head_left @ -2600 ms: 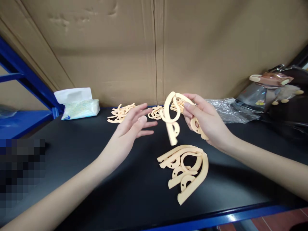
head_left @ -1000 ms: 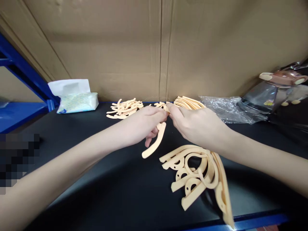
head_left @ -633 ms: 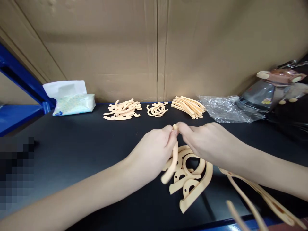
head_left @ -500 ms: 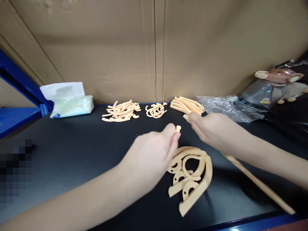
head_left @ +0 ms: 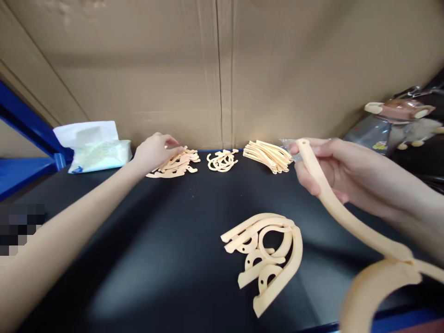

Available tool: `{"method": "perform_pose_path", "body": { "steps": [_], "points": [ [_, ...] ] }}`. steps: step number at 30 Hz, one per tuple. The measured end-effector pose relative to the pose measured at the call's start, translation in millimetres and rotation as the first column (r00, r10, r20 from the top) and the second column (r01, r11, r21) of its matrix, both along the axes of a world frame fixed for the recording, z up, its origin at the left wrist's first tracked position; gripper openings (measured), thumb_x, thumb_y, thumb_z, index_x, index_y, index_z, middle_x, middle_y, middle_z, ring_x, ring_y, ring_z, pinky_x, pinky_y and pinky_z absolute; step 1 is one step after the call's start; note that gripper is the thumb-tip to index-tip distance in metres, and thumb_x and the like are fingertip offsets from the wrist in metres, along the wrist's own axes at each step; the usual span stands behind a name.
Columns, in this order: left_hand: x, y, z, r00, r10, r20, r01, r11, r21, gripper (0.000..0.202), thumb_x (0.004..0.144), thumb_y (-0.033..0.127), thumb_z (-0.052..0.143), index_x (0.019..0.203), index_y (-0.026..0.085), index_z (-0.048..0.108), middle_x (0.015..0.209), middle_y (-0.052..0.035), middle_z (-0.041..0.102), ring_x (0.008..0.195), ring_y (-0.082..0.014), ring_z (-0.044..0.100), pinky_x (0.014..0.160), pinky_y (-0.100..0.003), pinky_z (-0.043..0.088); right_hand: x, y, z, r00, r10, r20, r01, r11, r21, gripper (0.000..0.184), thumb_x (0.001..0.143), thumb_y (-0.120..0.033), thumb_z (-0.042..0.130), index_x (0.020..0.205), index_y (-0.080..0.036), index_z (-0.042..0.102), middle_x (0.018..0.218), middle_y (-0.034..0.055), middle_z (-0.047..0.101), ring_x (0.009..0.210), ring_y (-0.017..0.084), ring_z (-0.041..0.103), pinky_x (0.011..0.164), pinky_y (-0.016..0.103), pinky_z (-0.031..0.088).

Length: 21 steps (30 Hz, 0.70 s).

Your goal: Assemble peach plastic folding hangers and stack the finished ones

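Observation:
My right hand (head_left: 333, 171) is closed around the arm of a beige folding clothes hanger (head_left: 360, 231), whose lower curved part reaches the bottom right edge. At the back left, my left hand (head_left: 156, 152) is over a pile of small curved beige hanger pieces (head_left: 178, 166). Its thumb and forefinger are close together around one piece, partly hidden by the fingers. Several folded beige hangers (head_left: 291, 263) lie nested together on the black table, between my arms and nearer to me.
A pile of beige hooks (head_left: 222, 162) and a stack of long beige hanger arms (head_left: 267, 155) lie along the back. A tissue pack (head_left: 100, 155) stands at left. Clear plastic film (head_left: 286, 144) and a transparent bottle (head_left: 369, 132) are at right. Cardboard (head_left: 156, 69) forms the back wall.
My left hand has moved from the middle to the back left pile. My right hand has turned and lifted the hanger nearer the camera. The folded hangers are now uncovered.

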State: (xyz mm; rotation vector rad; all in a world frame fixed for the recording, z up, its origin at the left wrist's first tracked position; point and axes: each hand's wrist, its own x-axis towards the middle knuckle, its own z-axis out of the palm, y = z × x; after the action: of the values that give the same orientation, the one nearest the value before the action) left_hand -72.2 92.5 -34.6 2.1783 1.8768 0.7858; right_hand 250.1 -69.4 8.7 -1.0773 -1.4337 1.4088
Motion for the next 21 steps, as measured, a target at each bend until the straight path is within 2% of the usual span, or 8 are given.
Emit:
{"method": "perform_pose_path", "body": {
  "steps": [2, 6, 8, 10, 13, 15, 17, 21],
  "points": [
    [12, -17, -2.2, 0.999, -0.025, 0.042, 0.023, 0.999, 0.05, 0.042, 0.081, 0.052, 0.061, 0.1, 0.015, 0.065, 0.119, -0.0129, 0.059, 0.105, -0.0312, 0.056, 0.093, -0.041, 0.039, -1, 5, -6.1, 0.985, -0.026, -0.169, 0.021, 0.999, -0.029, 0.017, 0.088, -0.018, 0.04, 0.081, -0.02, 0.056, 0.061, 0.0007, 0.065, 0.041, 0.01, 0.049, 0.037, 0.018, 0.041],
    [42, -62, -0.9, 0.945, -0.211, 0.249, 0.238, 0.968, -0.08, 0.065, 0.094, 0.062, 0.019, 0.102, 0.018, 0.067, 0.103, -0.0088, 0.069, 0.093, -0.0242, 0.065, 0.079, -0.032, 0.05, -9, 13, -24.8, 0.925, -0.101, -0.366, 0.11, 0.994, 0.002, 0.013, 0.083, -0.013, 0.042, 0.083, -0.019, 0.053, 0.084, 0.0064, 0.074, 0.062, 0.012, 0.067, 0.062, 0.022, 0.057],
    [53, -86, 0.1, 0.684, -0.215, 0.697, 0.609, 0.694, -0.384, 0.08, 0.086, 0.078, 0.02, 0.105, 0.016, 0.067, 0.104, -0.0128, 0.071, 0.094, -0.027, 0.066, 0.078, -0.035, 0.054, -14, 15, -35.5, 0.909, -0.13, -0.395, 0.158, 0.987, 0.039, 0.011, 0.083, -0.01, 0.044, 0.085, -0.02, 0.05, 0.097, 0.006, 0.074, 0.079, 0.013, 0.071, 0.078, 0.025, 0.057],
    [59, -107, 0.3, 0.545, -0.055, 0.837, 0.763, 0.447, -0.467, 0.077, 0.079, 0.082, 0.041, 0.103, 0.015, 0.069, 0.101, -0.0135, 0.072, 0.086, -0.0251, 0.068, 0.071, -0.031, 0.055, -18, 16, -45.5, 0.916, -0.148, -0.372, 0.193, 0.978, 0.085, 0.013, 0.084, -0.009, 0.046, 0.088, -0.021, 0.047, 0.103, 0.0041, 0.073, 0.093, 0.016, 0.071, 0.088, 0.031, 0.055],
    [61, -128, -0.9, 0.528, 0.022, 0.849, 0.749, 0.459, -0.477, 0.036, 0.081, 0.049, 0.071, 0.093, 0.016, 0.071, 0.093, -0.0074, 0.073, 0.059, -0.0091, 0.058, 0.049, -0.015, 0.045, -19, 17, -55.8, 0.972, -0.181, -0.148, 0.215, 0.939, 0.268, 0.008, 0.088, -0.015, 0.049, 0.089, -0.022, 0.046, 0.108, 0.0055, 0.07, 0.108, 0.021, 0.066, 0.096, 0.041, 0.05],
    [62, -134, -1.9, 0.56, 0.014, 0.829, 0.7, 0.528, -0.481, 0.018, 0.085, 0.032, 0.071, 0.086, 0.014, 0.072, 0.082, -0.0044, 0.073, 0.046, -0.0029, 0.046, 0.04, -0.011, 0.035, -17, 17, -57.5, 0.944, -0.284, 0.167, 0.15, 0.822, 0.549, 0.008, 0.087, -0.018, 0.055, 0.091, -0.021, 0.048, 0.117, 0.0097, 0.066, 0.117, 0.024, 0.059, 0.099, 0.047, 0.046],
    [65, -138, -2.6, 0.581, 0.021, 0.813, 0.667, 0.561, -0.491, 0.018, 0.089, 0.03, 0.066, 0.088, 0.014, 0.072, 0.076, -0.0042, 0.072, 0.042, -0.0022, 0.042, 0.037, -0.01, 0.033, -18, 15, -55.0, 0.771, -0.471, 0.429, -0.096, 0.58, 0.809, 0.014, 0.086, -0.019, 0.06, 0.099, -0.019, 0.054, 0.124, 0.013, 0.062, 0.12, 0.027, 0.055, 0.101, 0.05, 0.042],
    [73, -147, -2.7, 0.549, 0.058, 0.834, 0.705, 0.504, -0.499, 0.019, 0.091, 0.031, 0.063, 0.094, 0.014, 0.072, 0.079, -0.0069, 0.074, 0.049, -0.0072, 0.055, 0.038, -0.011, 0.041, -33, 8, -46.8, 0.516, -0.66, 0.546, -0.606, 0.169, 0.777, 0.022, 0.096, -0.014, 0.049, 0.112, -0.01, 0.062, 0.106, 0.013, 0.07, 0.101, 0.025, 0.063, 0.098, 0.047, 0.043]
  ]
}}
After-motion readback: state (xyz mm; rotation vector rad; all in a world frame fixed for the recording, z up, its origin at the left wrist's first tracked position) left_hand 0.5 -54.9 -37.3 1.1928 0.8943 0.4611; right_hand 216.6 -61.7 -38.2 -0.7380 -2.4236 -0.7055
